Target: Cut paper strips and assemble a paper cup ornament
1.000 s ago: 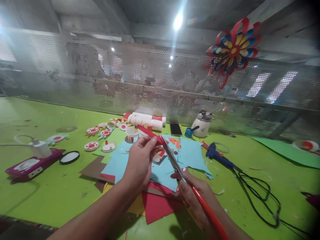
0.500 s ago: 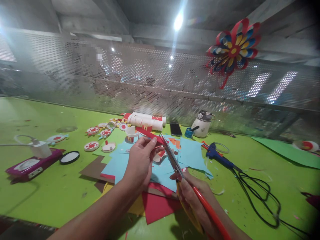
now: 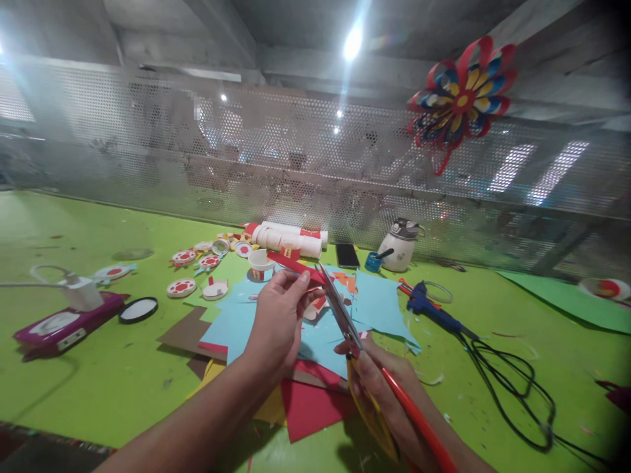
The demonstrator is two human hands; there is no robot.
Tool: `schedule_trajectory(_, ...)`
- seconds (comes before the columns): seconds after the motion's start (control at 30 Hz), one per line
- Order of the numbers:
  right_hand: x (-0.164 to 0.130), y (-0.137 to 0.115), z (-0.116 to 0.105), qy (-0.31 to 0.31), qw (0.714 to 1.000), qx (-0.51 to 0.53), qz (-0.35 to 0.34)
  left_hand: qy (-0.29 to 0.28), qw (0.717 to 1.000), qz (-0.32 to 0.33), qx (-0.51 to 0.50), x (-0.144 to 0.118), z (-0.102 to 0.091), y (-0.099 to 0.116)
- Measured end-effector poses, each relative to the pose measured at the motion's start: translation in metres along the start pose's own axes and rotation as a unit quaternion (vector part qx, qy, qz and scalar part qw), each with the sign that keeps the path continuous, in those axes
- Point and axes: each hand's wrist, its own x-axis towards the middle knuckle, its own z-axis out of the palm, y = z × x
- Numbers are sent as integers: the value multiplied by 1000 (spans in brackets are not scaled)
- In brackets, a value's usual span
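Note:
Pinched between the thumb and fingers of my left hand (image 3: 279,315) is a red paper strip (image 3: 292,263), which points up and left toward a small paper cup (image 3: 260,264). My right hand (image 3: 382,378) grips a pair of scissors (image 3: 341,309) with red and yellow handles. The blades lie right at the strip's near end, beside my left fingertips; whether they touch the paper is hard to tell. Below both hands light blue paper sheets (image 3: 236,328) overlap red card (image 3: 315,407) and brown card (image 3: 182,334).
A blue glue gun (image 3: 434,312) with a looping black cable (image 3: 527,394) lies to the right. Behind are paper rolls (image 3: 290,240), a phone (image 3: 348,255) and a white bottle (image 3: 398,246). Leftward are decorated paper discs (image 3: 181,288) and a purple power strip (image 3: 64,328).
The scissor blades look slightly closer together at the strip. Both hands otherwise keep nearly the same place, and the view has shifted very slightly.

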Motion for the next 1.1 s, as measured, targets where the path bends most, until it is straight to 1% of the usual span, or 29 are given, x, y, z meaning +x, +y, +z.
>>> schedule_trajectory(0.27, -2, 3, 2, -2, 998, 44, 39, -2, 1000, 4, -5, 0, 0, -1)
schedule_trajectory(0.47, -2, 0, 3, 9, 999, 35, 26, 1, 1000, -1, -10, -1, 1, -1)
schedule_trajectory(0.57, -2, 0, 3, -3, 999, 39, 29, 3, 1000, -2, -10, -1, 1, 0)
schedule_trajectory(0.77, -2, 3, 4, -17, 995, 78, 54, -4, 1000, -3, -12, 0, 1, -1)
schedule_trajectory(0.9, -2, 2, 4, -22, 996, 68, 55, -5, 1000, -2, -21, 0, 1, -2)
schedule_trajectory(1.1, -2, 0, 3, -9, 998, 46, 52, -9, 1000, -10, -17, -1, 1, 1)
